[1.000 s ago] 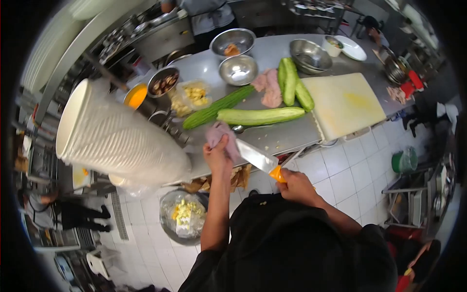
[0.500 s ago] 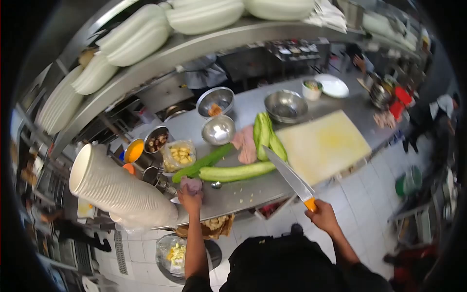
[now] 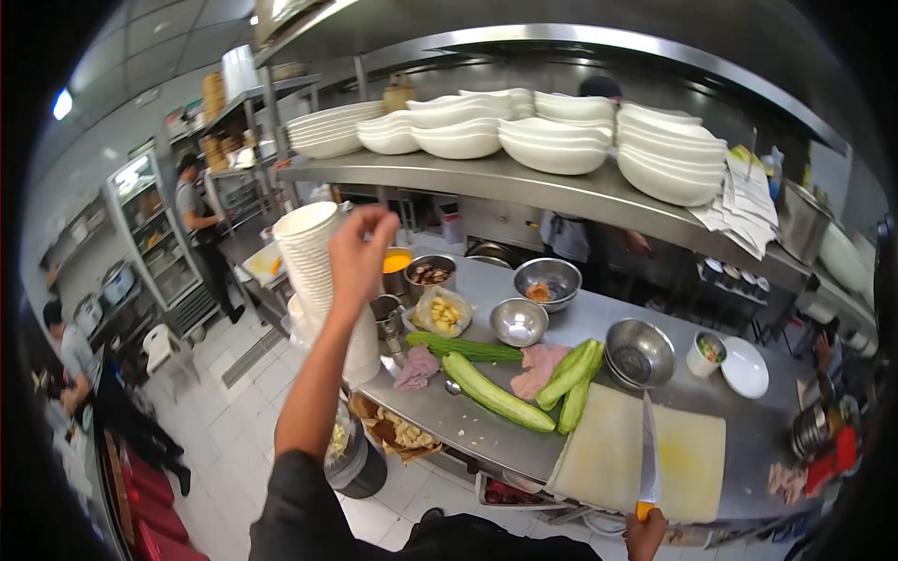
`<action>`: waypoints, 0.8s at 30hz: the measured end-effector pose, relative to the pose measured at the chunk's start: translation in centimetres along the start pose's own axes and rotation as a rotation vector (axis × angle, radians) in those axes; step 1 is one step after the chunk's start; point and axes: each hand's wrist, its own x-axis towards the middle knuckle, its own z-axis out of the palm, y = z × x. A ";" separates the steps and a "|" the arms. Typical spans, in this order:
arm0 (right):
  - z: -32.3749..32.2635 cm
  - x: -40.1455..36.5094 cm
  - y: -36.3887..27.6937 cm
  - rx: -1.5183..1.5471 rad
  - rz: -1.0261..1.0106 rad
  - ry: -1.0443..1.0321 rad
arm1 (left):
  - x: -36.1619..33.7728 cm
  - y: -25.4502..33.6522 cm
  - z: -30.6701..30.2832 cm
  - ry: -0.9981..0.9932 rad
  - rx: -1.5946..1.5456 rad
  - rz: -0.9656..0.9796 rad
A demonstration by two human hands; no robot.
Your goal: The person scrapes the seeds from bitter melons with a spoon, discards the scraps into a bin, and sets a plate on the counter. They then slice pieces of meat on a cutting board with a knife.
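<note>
My left hand [image 3: 359, 251] is raised in front of a tall stack of white cups [image 3: 309, 245] at the counter's left end, and I see nothing in it. My right hand [image 3: 645, 535] grips an orange-handled knife [image 3: 647, 451], whose blade lies over the pale cutting board [image 3: 692, 458]. A pink cloth [image 3: 416, 366] lies loose on the steel counter [image 3: 468, 425]. Beside it are a long pale green gourd [image 3: 496, 393], a darker one [image 3: 468, 348] and more green gourds [image 3: 575, 376].
Steel bowls [image 3: 519, 321] [image 3: 639, 352], tubs of cut food [image 3: 440, 313], a small cup [image 3: 706, 353] and a white plate [image 3: 745, 366] crowd the counter. White bowls are piled on the shelf above [image 3: 524, 140]. A bin [image 3: 355, 460] stands below. People stand at the left [image 3: 198, 220] and behind the counter [image 3: 575, 238].
My left hand let go of the pink cloth and rose up by the cup stack. The knife swung right and now rests over the cutting board. My head tilted up.
</note>
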 end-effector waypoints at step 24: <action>8.3 -0.1 -2.5 0.276 0.307 0.274 | 41.0 -28.0 -15.3 0.050 0.316 -0.505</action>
